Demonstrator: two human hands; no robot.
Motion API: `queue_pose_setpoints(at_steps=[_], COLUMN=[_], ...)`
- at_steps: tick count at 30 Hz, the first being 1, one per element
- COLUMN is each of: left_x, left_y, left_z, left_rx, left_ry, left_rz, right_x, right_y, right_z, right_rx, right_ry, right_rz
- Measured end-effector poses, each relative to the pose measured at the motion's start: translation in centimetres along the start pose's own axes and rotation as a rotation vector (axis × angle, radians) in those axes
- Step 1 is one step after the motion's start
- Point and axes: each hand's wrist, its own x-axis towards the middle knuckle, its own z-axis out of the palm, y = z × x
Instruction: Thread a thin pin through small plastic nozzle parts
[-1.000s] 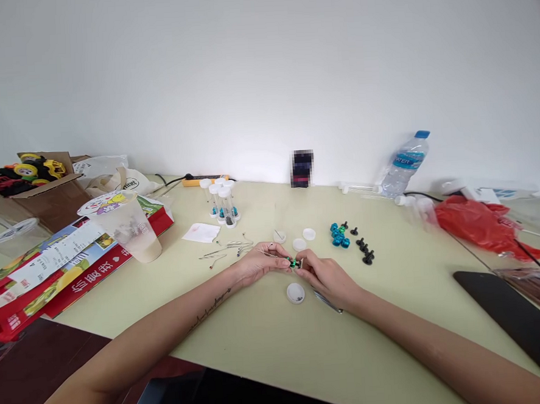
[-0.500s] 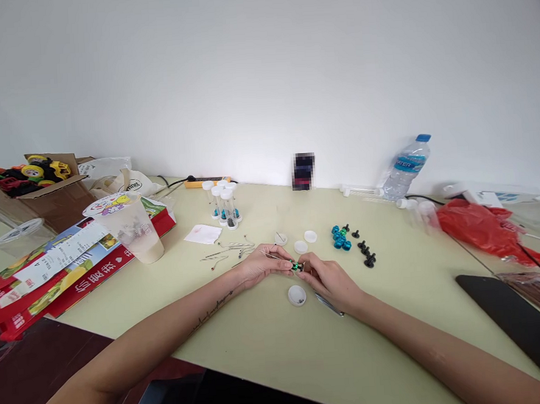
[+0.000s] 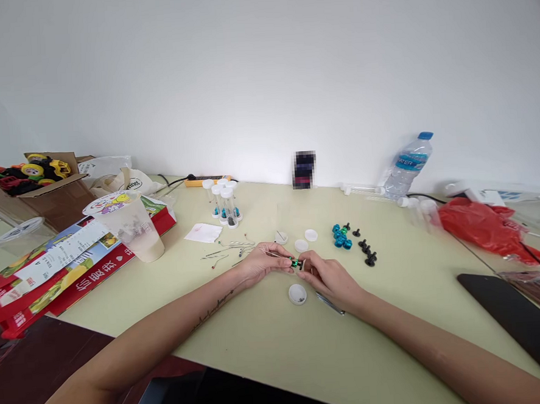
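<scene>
My left hand (image 3: 265, 263) is closed, pinching a small shiny green part (image 3: 295, 262) with black ends between thumb and fingertips. A thin metal wire passes by its fingers. My right hand (image 3: 330, 279) is closed on the right end of the same part; its fingertips hide some of it. Just below sits a white round cap (image 3: 297, 294) with tiny dark bits inside. Beside my right wrist lies a slim metallic tool (image 3: 330, 304), partly covered. Beyond the hands are white caps (image 3: 301, 246), blue metallic parts (image 3: 343, 241) and black stemmed pieces (image 3: 369, 259).
Thin metal rods (image 3: 227, 248) lie left of my hands, near clear tubes with white lids (image 3: 227, 207) and a paper slip (image 3: 203, 232). A drink cup (image 3: 135, 234) stands by a red box (image 3: 96, 279). A water bottle (image 3: 407, 166) and red plastic bag (image 3: 477, 229) are right.
Both hands stay together on the green part, with only slight finger movement. The view has shifted very slightly; the table items keep their places.
</scene>
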Motion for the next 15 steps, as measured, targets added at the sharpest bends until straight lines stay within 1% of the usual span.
queue_pose_setpoints(at_steps=[5,10,15], left_x=[0.08,0.04,0.04], left_y=[-0.18,-0.17,-0.13], left_z=[-0.11,-0.06,-0.03], left_rx=[0.02,0.02,0.033], left_ry=[-0.01,-0.003,0.001], left_rz=[-0.003,-0.001,0.003], right_x=[-0.02,-0.05,0.0], right_y=[-0.03,0.0,-0.16], right_z=[0.0,-0.03,-0.12], right_rx=[-0.064,-0.021,-0.065], right_ry=[-0.006,0.0,-0.002], right_rz=[-0.026,-0.012,-0.016])
